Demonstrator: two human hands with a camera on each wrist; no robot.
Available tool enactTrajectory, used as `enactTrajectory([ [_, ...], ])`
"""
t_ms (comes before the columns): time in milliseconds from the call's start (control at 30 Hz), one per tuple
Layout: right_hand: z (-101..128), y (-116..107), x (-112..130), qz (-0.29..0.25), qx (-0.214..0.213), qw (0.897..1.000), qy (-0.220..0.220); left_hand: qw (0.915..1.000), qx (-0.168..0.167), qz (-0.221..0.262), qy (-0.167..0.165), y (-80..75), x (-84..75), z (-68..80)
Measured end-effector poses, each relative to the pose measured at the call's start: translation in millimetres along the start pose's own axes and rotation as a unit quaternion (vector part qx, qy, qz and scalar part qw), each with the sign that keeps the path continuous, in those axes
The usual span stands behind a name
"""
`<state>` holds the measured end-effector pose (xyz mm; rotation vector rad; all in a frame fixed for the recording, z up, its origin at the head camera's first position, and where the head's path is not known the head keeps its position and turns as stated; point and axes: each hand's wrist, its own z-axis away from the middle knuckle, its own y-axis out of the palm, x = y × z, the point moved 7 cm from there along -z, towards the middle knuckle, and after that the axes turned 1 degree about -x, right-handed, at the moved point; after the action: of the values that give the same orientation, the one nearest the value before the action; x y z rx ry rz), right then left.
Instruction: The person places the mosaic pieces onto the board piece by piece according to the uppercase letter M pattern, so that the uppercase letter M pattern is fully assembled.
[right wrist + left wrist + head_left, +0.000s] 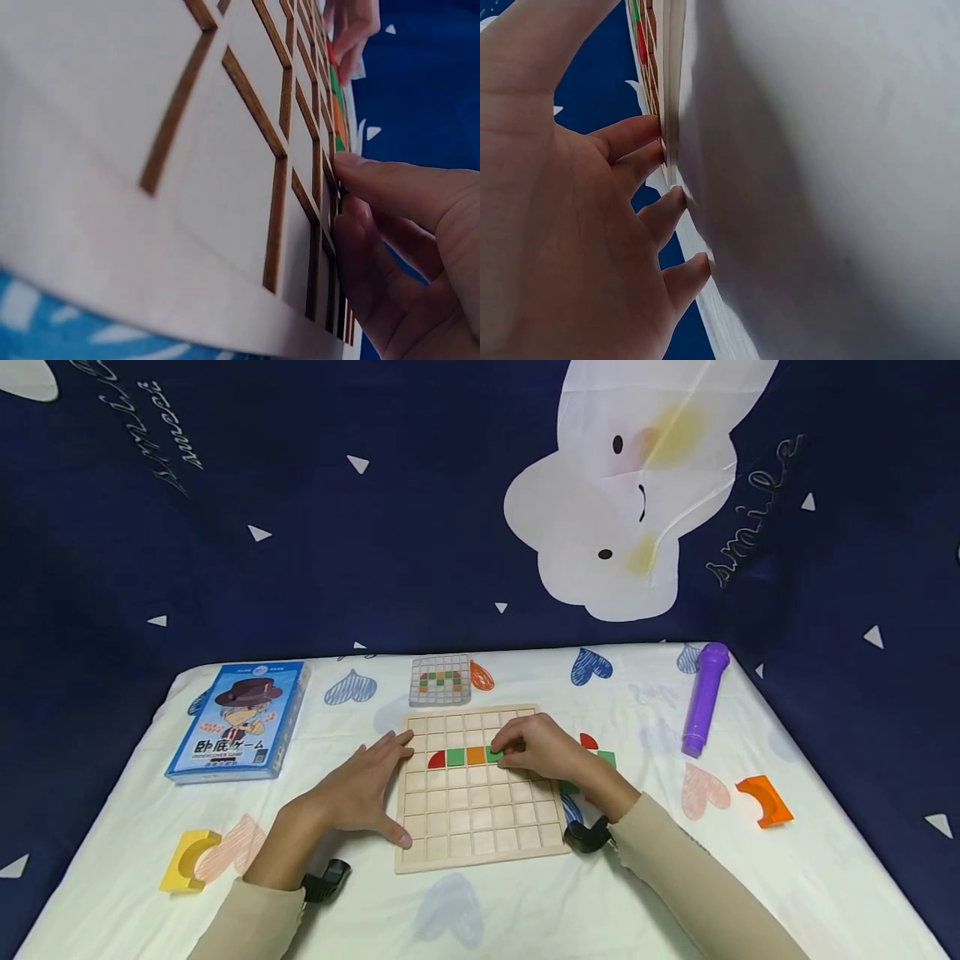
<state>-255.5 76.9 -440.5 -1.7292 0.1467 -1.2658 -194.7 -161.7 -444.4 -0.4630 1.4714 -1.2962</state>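
Note:
A wooden grid board [480, 843] lies on the white cloth. Along one of its rows sit a red curved tile [437, 760], a green square tile [455, 757] and an orange square tile [476, 756]. At the row's right end my right hand [543, 747] pinches another green tile [492, 755], its thumb against it in the right wrist view. My left hand [360, 789] spreads over the board's left side, thumb near the front corner and fingertips at the edge. In the left wrist view the fingers [660, 217] reach straight to the board's rim [673, 90].
Behind the board lies a pattern card [440, 681]. Loose red [588, 741] and green [607, 757] tiles lie right of it, partly behind my right forearm. A blue game box [236, 722], yellow block [187, 862], purple microphone-shaped stick [705, 697] and orange block [767, 802] lie farther out.

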Motion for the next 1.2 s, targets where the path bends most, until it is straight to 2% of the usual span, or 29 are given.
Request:
enactTrajectory([
  [267,-0.7,2.4,-0.4,-0.002,-0.003,1.0,0.001,1.0,-0.004,0.001,0.007,0.5,0.9,1.9],
  [667,-2.7,3.0,-0.7,-0.014,0.003,1.0,0.003,1.0,0.001,-0.003,-0.005,1.5,0.8,1.5],
  [1033,3.7,-7.1,4.9,0.021,0.026,0.999,-0.011,0.9996,0.017,0.01,-0.02,2.0,-2.0,0.3],
  [1200,11.2,-16.5,-0.9,-0.005,0.011,1.0,-0.01,0.9995,0.016,0.011,-0.024,3.4,-0.3,1.7],
])
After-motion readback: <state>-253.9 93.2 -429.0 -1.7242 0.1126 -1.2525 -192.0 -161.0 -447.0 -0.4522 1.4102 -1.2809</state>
